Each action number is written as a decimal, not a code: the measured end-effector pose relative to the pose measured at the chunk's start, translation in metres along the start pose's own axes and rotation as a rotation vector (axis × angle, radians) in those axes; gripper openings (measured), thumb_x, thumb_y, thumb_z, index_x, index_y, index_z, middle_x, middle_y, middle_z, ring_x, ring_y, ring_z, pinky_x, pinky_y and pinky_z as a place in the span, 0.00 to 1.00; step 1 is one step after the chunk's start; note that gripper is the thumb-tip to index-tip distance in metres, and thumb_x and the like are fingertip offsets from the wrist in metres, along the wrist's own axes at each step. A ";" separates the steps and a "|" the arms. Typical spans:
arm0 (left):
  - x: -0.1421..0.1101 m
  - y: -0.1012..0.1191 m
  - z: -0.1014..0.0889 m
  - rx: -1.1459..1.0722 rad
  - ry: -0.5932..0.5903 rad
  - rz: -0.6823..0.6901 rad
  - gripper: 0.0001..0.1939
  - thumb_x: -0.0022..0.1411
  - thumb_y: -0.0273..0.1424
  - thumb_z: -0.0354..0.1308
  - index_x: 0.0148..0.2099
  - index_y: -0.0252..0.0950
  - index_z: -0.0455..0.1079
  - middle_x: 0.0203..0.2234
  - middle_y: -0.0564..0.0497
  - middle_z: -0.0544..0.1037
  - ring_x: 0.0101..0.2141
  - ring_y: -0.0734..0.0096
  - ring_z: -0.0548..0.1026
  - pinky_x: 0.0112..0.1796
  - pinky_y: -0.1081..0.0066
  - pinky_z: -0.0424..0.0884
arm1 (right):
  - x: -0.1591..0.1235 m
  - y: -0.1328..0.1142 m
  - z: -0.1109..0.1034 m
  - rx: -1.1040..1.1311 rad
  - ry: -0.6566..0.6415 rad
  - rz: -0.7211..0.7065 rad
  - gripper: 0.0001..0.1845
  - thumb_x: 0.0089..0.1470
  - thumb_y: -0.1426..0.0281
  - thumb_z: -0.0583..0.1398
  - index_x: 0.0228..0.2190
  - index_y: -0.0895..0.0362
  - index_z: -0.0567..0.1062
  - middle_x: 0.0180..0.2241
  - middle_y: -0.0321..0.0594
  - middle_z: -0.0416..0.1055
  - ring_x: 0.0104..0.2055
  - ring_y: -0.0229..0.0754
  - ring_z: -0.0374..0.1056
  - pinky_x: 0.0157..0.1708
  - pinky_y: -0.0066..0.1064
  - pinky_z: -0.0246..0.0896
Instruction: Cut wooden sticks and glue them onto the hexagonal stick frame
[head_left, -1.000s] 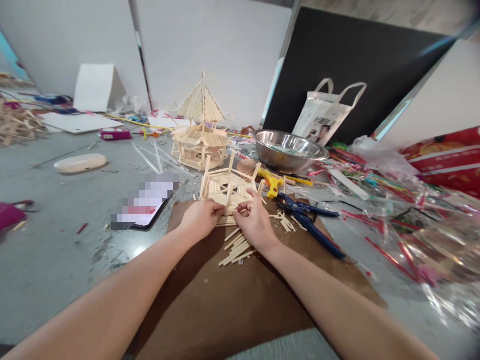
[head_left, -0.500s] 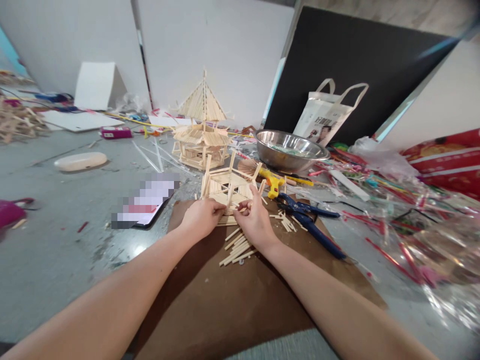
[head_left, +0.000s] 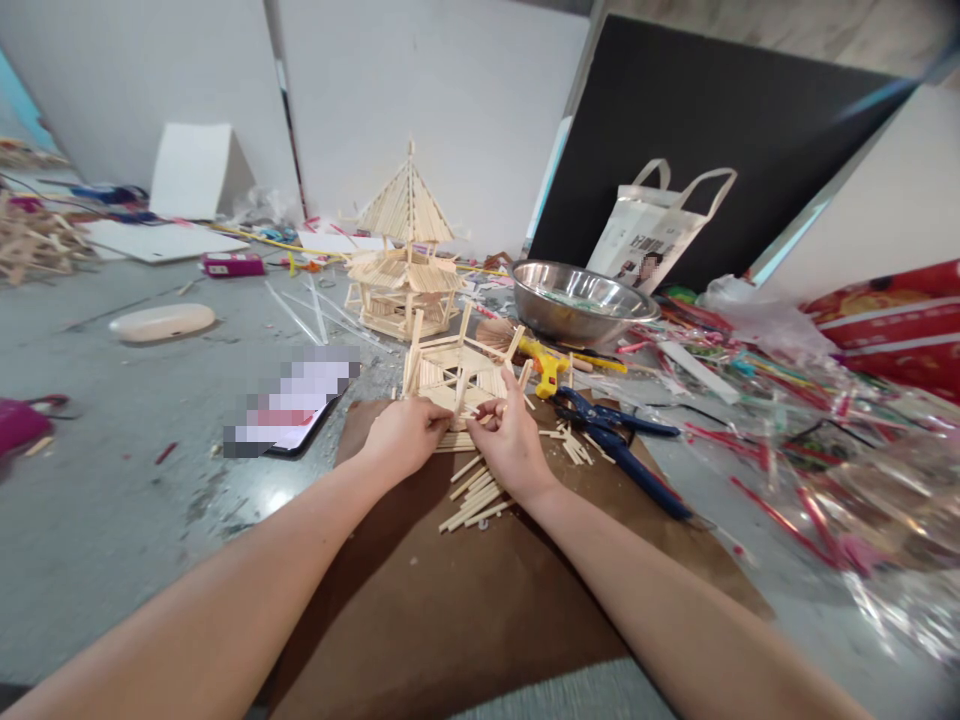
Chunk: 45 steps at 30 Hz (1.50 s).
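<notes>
A six-sided frame of pale wooden sticks (head_left: 450,362) with upright posts stands on a brown sheet (head_left: 480,620). At its near edge, my left hand (head_left: 409,435) is closed in a pinch at a thin wooden stick, beside the front post. From the other side my right hand (head_left: 510,440) pinches a wooden stick too, its index finger raised. The fingertips almost meet and cover most of what they hold. Below them lies a bunch of loose cut sticks (head_left: 476,495). Short offcuts (head_left: 574,445) are scattered right of my right hand.
Behind the frame stands a stick-built pavilion (head_left: 409,250). To the right are a yellow glue gun (head_left: 549,368), blue-handled pliers (head_left: 630,460), a steel basin (head_left: 577,310) and piled plastic wrappings (head_left: 847,480). A phone (head_left: 300,405) and white case (head_left: 163,322) lie left.
</notes>
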<state>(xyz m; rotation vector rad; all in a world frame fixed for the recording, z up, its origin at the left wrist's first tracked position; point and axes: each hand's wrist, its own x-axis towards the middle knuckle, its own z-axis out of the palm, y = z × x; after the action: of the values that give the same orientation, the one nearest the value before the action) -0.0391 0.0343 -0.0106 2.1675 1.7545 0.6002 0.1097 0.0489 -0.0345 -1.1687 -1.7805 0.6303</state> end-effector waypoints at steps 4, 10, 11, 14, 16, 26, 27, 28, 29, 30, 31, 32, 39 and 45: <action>0.000 0.000 0.001 0.002 0.006 -0.004 0.15 0.53 0.35 0.45 0.37 0.40 0.71 0.33 0.50 0.75 0.34 0.67 0.71 0.34 0.73 0.64 | 0.000 0.000 -0.001 0.016 0.005 0.010 0.39 0.43 0.69 0.56 0.53 0.57 0.43 0.28 0.36 0.63 0.25 0.35 0.61 0.30 0.30 0.58; 0.001 -0.001 0.001 -0.003 0.003 -0.001 0.16 0.53 0.36 0.45 0.37 0.40 0.72 0.33 0.49 0.75 0.34 0.66 0.71 0.34 0.73 0.64 | 0.000 0.001 0.000 0.053 0.017 0.027 0.39 0.43 0.70 0.56 0.53 0.57 0.43 0.27 0.36 0.63 0.24 0.34 0.60 0.29 0.29 0.58; 0.001 -0.001 0.001 0.000 0.003 -0.001 0.16 0.53 0.36 0.45 0.37 0.40 0.72 0.33 0.49 0.75 0.34 0.66 0.71 0.34 0.73 0.64 | 0.000 0.001 0.000 0.059 0.019 0.029 0.39 0.43 0.70 0.56 0.53 0.57 0.43 0.27 0.35 0.63 0.24 0.34 0.60 0.28 0.29 0.58; 0.001 -0.001 0.001 0.014 0.003 -0.004 0.15 0.52 0.35 0.45 0.37 0.41 0.72 0.33 0.51 0.75 0.34 0.67 0.71 0.34 0.74 0.63 | 0.001 0.003 0.001 0.064 0.040 0.028 0.38 0.42 0.71 0.56 0.53 0.57 0.44 0.27 0.35 0.63 0.24 0.34 0.61 0.28 0.28 0.58; 0.001 -0.002 0.001 0.017 -0.002 -0.005 0.15 0.52 0.35 0.45 0.37 0.42 0.71 0.33 0.52 0.75 0.34 0.68 0.71 0.34 0.74 0.63 | 0.001 0.004 0.002 0.066 0.053 0.022 0.38 0.42 0.71 0.57 0.53 0.56 0.46 0.26 0.34 0.64 0.24 0.33 0.61 0.28 0.28 0.59; 0.001 -0.001 0.002 0.024 0.005 -0.004 0.14 0.52 0.36 0.45 0.36 0.42 0.72 0.33 0.52 0.75 0.34 0.69 0.71 0.34 0.74 0.63 | 0.001 0.004 0.002 0.079 0.065 0.018 0.36 0.42 0.71 0.57 0.52 0.57 0.48 0.26 0.34 0.64 0.24 0.33 0.61 0.27 0.28 0.60; 0.001 -0.001 0.002 0.022 0.005 0.000 0.15 0.52 0.36 0.45 0.36 0.42 0.72 0.32 0.52 0.75 0.34 0.69 0.71 0.33 0.74 0.63 | 0.001 0.003 0.002 0.077 0.066 0.016 0.36 0.42 0.71 0.57 0.52 0.57 0.48 0.26 0.34 0.64 0.24 0.33 0.61 0.27 0.28 0.60; 0.001 -0.001 0.002 0.021 0.006 0.003 0.15 0.53 0.36 0.45 0.36 0.42 0.72 0.32 0.52 0.75 0.33 0.68 0.71 0.33 0.74 0.63 | 0.001 0.003 0.002 0.074 0.065 0.014 0.36 0.42 0.71 0.57 0.52 0.57 0.48 0.26 0.34 0.64 0.23 0.33 0.61 0.27 0.28 0.60; 0.001 -0.002 0.002 0.021 0.005 0.005 0.15 0.53 0.36 0.45 0.36 0.42 0.72 0.32 0.51 0.75 0.33 0.68 0.71 0.33 0.74 0.64 | 0.001 0.003 0.002 0.072 0.065 0.012 0.36 0.42 0.71 0.57 0.52 0.57 0.48 0.26 0.34 0.64 0.23 0.33 0.61 0.27 0.28 0.60; 0.001 -0.002 0.003 0.020 0.005 0.004 0.15 0.53 0.36 0.45 0.35 0.42 0.72 0.32 0.51 0.75 0.33 0.68 0.71 0.33 0.74 0.64 | 0.001 0.003 0.002 0.069 0.066 0.010 0.36 0.42 0.71 0.57 0.51 0.57 0.48 0.26 0.34 0.64 0.23 0.33 0.61 0.27 0.28 0.60; 0.001 -0.002 0.003 0.020 0.006 0.001 0.15 0.52 0.36 0.45 0.35 0.41 0.72 0.32 0.51 0.75 0.33 0.69 0.71 0.33 0.74 0.64 | 0.001 0.003 0.002 0.067 0.066 0.008 0.36 0.42 0.71 0.57 0.51 0.57 0.48 0.26 0.34 0.64 0.23 0.33 0.61 0.27 0.28 0.60; 0.001 -0.002 0.003 0.020 0.007 -0.001 0.14 0.52 0.35 0.45 0.36 0.42 0.72 0.32 0.51 0.75 0.34 0.69 0.71 0.33 0.75 0.64 | 0.001 0.003 0.002 0.065 0.068 0.005 0.35 0.42 0.72 0.57 0.51 0.57 0.48 0.26 0.34 0.64 0.23 0.33 0.61 0.27 0.28 0.60; 0.001 -0.002 0.003 0.027 0.008 0.002 0.14 0.52 0.35 0.46 0.36 0.43 0.72 0.33 0.52 0.75 0.34 0.69 0.71 0.33 0.75 0.64 | 0.000 0.003 0.002 0.049 0.071 -0.010 0.35 0.42 0.71 0.56 0.52 0.57 0.48 0.26 0.35 0.65 0.24 0.34 0.62 0.28 0.28 0.61; 0.002 -0.001 0.002 0.041 0.011 -0.005 0.15 0.52 0.35 0.45 0.36 0.42 0.72 0.32 0.51 0.75 0.34 0.68 0.72 0.33 0.74 0.63 | 0.000 0.002 0.002 0.034 0.069 -0.015 0.35 0.42 0.71 0.56 0.51 0.58 0.48 0.26 0.35 0.64 0.24 0.34 0.62 0.29 0.29 0.61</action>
<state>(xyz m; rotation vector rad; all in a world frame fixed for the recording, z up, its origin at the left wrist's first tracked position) -0.0389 0.0363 -0.0132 2.1910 1.7928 0.5812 0.1092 0.0494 -0.0367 -1.1397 -1.7128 0.6016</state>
